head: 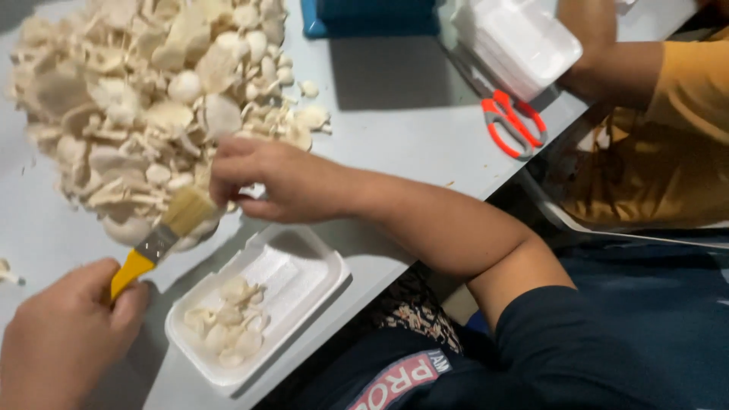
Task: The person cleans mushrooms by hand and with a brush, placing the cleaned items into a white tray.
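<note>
Left hand (64, 334), partly cut off, grips a brush (163, 235); right hand (277, 178) pinches a half-hidden mushroom (254, 191).

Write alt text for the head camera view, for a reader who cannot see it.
A left hand holds a yellow-handled brush against a mushroom pinched by the right hand, beside a large mushroom pile on a pale table. A white foam tray below holds a few mushrooms; orange scissors lie near another person's arm.

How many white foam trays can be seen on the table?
2, maybe more. One white foam tray lies near the table edge holding a few mushrooms. A stack of trays is at the top right; its layers cannot be counted.
</note>
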